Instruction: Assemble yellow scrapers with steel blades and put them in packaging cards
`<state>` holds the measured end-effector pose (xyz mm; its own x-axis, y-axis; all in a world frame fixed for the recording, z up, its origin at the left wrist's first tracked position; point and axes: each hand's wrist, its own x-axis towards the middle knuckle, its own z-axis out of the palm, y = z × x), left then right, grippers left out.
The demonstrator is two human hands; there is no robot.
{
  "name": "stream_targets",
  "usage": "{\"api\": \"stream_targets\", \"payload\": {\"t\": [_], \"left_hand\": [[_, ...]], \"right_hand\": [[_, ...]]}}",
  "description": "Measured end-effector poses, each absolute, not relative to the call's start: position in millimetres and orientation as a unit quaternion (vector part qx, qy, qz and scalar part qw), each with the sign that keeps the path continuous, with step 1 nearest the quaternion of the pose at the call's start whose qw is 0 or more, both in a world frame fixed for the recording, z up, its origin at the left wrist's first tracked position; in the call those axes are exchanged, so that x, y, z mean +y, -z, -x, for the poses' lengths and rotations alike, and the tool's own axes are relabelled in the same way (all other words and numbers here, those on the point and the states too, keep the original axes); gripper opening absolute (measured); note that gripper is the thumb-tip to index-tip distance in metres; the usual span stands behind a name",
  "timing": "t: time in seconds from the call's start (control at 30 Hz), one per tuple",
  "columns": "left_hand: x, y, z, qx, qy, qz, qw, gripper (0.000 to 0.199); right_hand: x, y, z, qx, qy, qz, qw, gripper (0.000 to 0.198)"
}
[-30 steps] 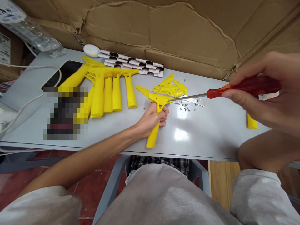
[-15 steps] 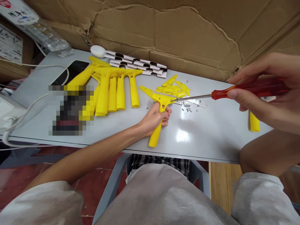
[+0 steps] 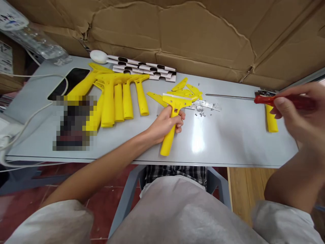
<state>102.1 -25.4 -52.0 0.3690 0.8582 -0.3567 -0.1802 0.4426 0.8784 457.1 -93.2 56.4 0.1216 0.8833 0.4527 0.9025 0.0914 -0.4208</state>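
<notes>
My left hand [image 3: 164,125] is wrapped round the handle of a yellow T-shaped scraper [image 3: 168,144], its wide head pointing away from me, with a pale strip along the far edge. Two fastener spots show on the head. My right hand [image 3: 296,113] grips a screwdriver [image 3: 262,99] by its red handle. Its long metal shaft points left over the table, the tip apart from the scraper. Just beyond the scraper lie loose yellow plates [image 3: 181,90], clear or metallic strips [image 3: 212,106] and several small screws [image 3: 200,113].
Several yellow scraper handles [image 3: 108,105] lie at left, near a phone [image 3: 76,78], a white cable [image 3: 66,84] and a plastic bottle [image 3: 43,44]. Black-and-white strips [image 3: 152,69] lie before the cardboard [image 3: 188,34]. Another yellow handle [image 3: 271,118] is at right.
The screwdriver tip has come away from the scraper's head as my right hand moved right. My left hand still holds the scraper, its head turned slightly.
</notes>
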Motion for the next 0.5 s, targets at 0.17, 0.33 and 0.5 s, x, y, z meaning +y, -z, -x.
{"api": "stream_targets", "payload": {"t": [0.17, 0.33, 0.5], "left_hand": [[-20.7, 49.7, -95.9, 0.421, -0.307, -0.439, 0.732, 0.030], [-20.0, 52.3, -84.4, 0.415, -0.272, -0.576, 0.649, 0.020], [-34.1, 47.9, -80.6, 0.442, -0.224, -0.793, 0.354, 0.055]], "right_hand": [[-120.8, 21.9, -473.2, -0.627, 0.106, 0.689, 0.348, 0.024], [-132.7, 68.5, -474.6, -0.653, 0.083, 0.679, 0.325, 0.024], [-130.2, 90.2, -475.2, -0.675, 0.026, 0.687, 0.268, 0.024]]}}
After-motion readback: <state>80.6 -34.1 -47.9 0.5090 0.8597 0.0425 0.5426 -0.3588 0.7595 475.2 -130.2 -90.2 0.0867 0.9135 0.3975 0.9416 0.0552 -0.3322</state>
